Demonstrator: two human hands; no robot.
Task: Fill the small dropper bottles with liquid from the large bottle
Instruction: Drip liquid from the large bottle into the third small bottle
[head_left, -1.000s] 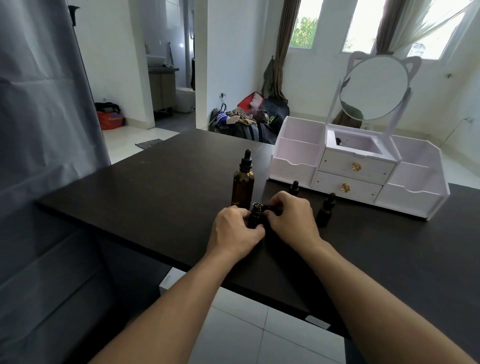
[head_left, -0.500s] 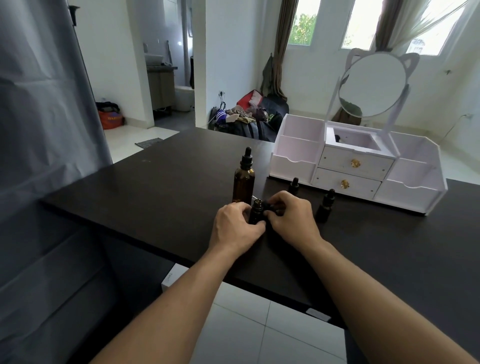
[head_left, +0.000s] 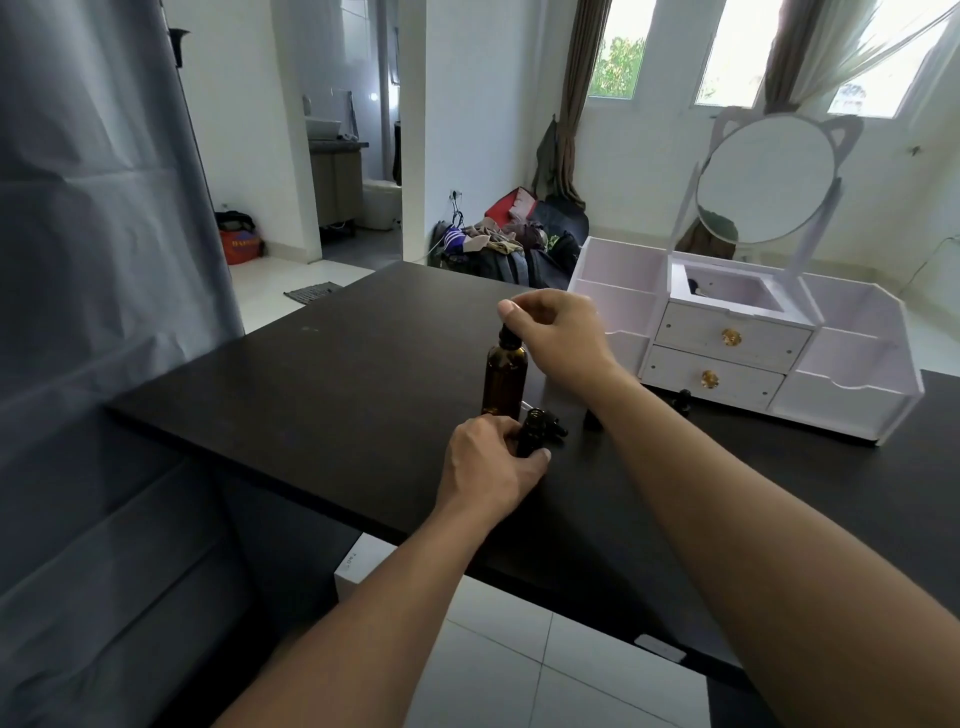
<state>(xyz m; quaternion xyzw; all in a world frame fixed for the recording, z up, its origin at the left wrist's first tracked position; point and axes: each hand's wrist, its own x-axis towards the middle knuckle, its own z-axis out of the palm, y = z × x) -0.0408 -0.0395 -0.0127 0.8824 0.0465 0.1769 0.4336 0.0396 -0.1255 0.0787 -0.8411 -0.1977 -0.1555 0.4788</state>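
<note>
Setting: white-walled room, windows with brown curtains at rear, pile of bags and clothes (head_left: 511, 244) on the floor by a pillar; grey sheet (head_left: 98, 260) hanging at left

Surface: black table (head_left: 337, 374), matt, its near edge over white floor tiles

Item 1: large bottle (head_left: 504, 382), amber glass, upright near the table's middle, black dropper cap (head_left: 510, 339) fitted on its neck

Item 2: small dropper bottle (head_left: 531, 435), dark, upright, uncapped, just in front of the large bottle; its black dropper top (head_left: 555, 427) lies on the table just beside it, to the right

Item 3: two further small bottles, capped, one (head_left: 592, 420) partly hidden behind the right forearm, one (head_left: 683, 401) close in front of the organiser

Item 4: white organiser (head_left: 852, 384), two drawers with gold knobs, side compartments, round cat-eared mirror (head_left: 766, 179) on top; stands at the right rear of the table

Left hand (head_left: 491, 462): resting on the table, fingers curled round the small dropper bottle, gripping it

Right hand (head_left: 558, 327): raised over the large bottle, thumb and fingers pinching the top of its dropper cap
</note>
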